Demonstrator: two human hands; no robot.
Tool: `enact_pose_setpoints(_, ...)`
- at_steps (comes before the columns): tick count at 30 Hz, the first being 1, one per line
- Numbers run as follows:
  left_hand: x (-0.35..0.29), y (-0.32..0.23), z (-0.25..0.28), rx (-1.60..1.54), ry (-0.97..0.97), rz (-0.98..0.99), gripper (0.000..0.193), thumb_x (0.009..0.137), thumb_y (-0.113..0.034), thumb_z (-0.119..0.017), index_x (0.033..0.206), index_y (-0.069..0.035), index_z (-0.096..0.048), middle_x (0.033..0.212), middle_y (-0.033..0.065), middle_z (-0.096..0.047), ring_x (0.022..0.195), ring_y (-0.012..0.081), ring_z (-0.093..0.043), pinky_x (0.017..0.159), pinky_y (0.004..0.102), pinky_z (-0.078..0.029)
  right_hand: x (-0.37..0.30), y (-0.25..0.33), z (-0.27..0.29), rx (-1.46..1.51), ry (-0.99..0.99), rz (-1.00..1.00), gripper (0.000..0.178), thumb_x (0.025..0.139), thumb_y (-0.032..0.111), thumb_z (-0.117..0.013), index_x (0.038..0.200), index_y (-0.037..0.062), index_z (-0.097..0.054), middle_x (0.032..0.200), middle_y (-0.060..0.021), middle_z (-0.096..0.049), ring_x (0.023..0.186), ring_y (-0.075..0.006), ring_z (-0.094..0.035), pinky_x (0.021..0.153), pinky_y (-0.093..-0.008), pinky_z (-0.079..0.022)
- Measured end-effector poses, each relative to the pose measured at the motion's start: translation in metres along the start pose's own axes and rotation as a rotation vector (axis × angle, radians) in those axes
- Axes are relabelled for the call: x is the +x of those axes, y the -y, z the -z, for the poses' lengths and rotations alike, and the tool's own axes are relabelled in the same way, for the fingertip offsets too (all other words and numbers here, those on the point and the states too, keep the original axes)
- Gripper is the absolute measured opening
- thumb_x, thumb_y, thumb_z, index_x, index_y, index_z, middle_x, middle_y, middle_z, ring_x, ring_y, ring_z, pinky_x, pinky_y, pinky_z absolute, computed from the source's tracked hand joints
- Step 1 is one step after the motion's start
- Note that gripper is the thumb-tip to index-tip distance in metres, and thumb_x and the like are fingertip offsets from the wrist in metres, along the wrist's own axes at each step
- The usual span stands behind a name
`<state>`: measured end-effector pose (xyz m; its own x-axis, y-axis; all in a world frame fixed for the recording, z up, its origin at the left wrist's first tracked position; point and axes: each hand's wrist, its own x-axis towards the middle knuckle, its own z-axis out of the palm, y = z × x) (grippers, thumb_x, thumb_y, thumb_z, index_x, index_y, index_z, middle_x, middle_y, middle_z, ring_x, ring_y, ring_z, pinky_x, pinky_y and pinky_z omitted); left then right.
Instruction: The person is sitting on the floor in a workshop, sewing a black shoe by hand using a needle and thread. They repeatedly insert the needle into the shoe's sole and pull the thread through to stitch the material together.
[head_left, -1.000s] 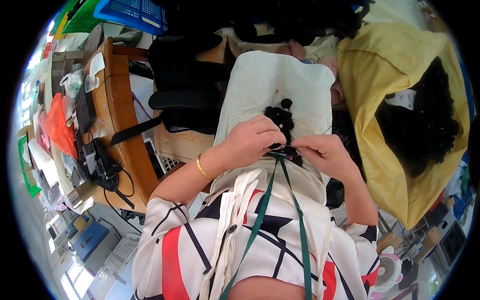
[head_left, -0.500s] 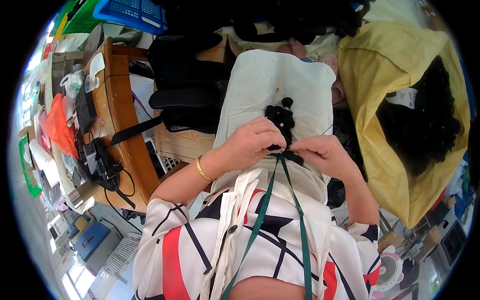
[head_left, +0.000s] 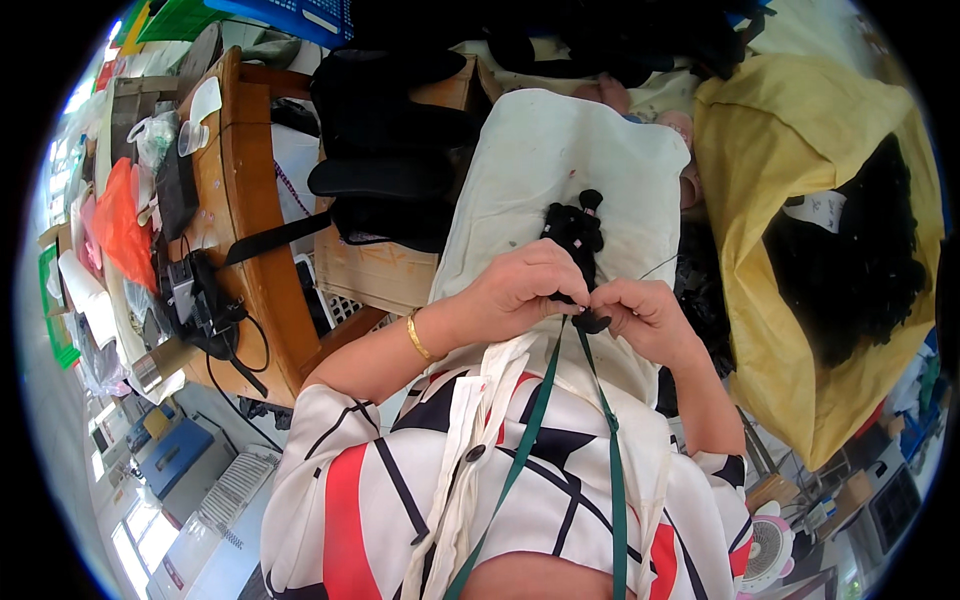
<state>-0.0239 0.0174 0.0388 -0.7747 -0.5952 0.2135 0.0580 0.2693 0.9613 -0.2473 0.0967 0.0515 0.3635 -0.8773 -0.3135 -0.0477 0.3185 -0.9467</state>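
On the white cushion [head_left: 560, 130] across my lap lies a small black plush toy [head_left: 572, 228] with rounded limbs and tiny pale pink spots. My left hand [head_left: 525, 285], with a gold bracelet on its wrist, pinches the toy's near end. Close beside it, my right hand [head_left: 645, 315] has thumb and forefinger pressed together at the same end. What lies between those fingertips is too small to make out. A thin dark strand [head_left: 660, 267] sticks out above my right hand. Green straps [head_left: 535, 410] run down from near the hands over my patterned top.
To the right, a yellow sack [head_left: 745, 240] stands open with black plush pieces [head_left: 850, 260] inside. On the left are a wooden table [head_left: 245, 170] with a black device [head_left: 190, 300], a cardboard box [head_left: 370, 270] and black padded shapes [head_left: 385, 180]. Someone's foot [head_left: 612, 92] shows beyond the cushion.
The view has shifted slightly, so the cushion, toy and sack sit farther right in the picture. Both hands stay at the toy's near end, their fingertips now closer together.
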Motion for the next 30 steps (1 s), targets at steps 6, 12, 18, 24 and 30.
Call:
enact_pose_setpoints(6,-0.002,-0.001,-0.002,0.025,-0.006,0.029,0.023,0.078,0.0,-0.075,0.097,-0.009,-0.066,0.09,0.003,-0.065,0.086,0.0247,-0.059,0.078,0.0344,-0.048,0.0,-0.001,0.0,-0.021,0.069,-0.041,0.017,0.095,0.005,-0.061,0.111,0.004,-0.061,0.076,-0.0006,-0.061,0.067,-0.008,-0.054,0.063,-0.0231,-0.046)
enact_pose_setpoints(12,-0.007,-0.003,-0.007,0.01,0.031,0.119,0.022,0.078,-0.001,-0.075,0.096,-0.009,-0.066,0.09,0.0052,-0.064,0.082,0.0253,-0.059,0.071,0.0349,-0.048,0.005,0.009,-0.002,-0.043,0.089,-0.156,0.042,0.097,0.011,-0.056,0.135,0.0039,-0.04,0.068,-0.0004,-0.053,0.064,-0.0091,-0.047,0.062,-0.0242,-0.04)
enact_pose_setpoints(18,-0.008,-0.004,-0.01,-0.067,-0.076,0.337,0.013,0.085,-0.003,-0.07,0.096,-0.006,-0.065,0.088,0.004,-0.064,0.083,0.0192,-0.061,0.072,0.0314,-0.049,0.005,0.014,-0.005,0.076,-0.106,-0.248,0.038,0.096,0.009,-0.056,0.133,0.0067,-0.047,0.075,0.0003,-0.059,0.065,-0.0067,-0.053,0.057,-0.0236,-0.042)
enact_pose_setpoints(24,-0.081,0.058,0.048,-0.578,-0.633,0.628,0.018,0.091,-0.008,-0.067,0.107,-0.003,-0.061,0.092,0.0026,-0.063,0.09,0.0133,-0.062,0.08,0.0298,-0.052,-0.044,-0.085,0.06,0.108,-0.937,-0.156,0.026,0.1,0.023,-0.056,0.115,0.0022,-0.06,0.093,-0.0031,-0.066,0.06,-0.0039,-0.051,0.045,-0.0181,-0.04)
enact_pose_setpoints(30,-0.2,0.108,0.052,-0.833,-0.869,0.827,0.022,0.095,-0.01,-0.062,0.113,0.001,-0.057,0.103,0.0075,-0.062,0.099,0.0173,-0.062,0.087,0.0306,-0.053,-0.141,-0.283,0.052,0.164,-0.808,-0.579,0.029,0.096,0.033,-0.051,0.099,0.006,-0.062,0.088,-0.0059,-0.064,0.07,-0.0156,-0.059,0.058,-0.0309,-0.05)
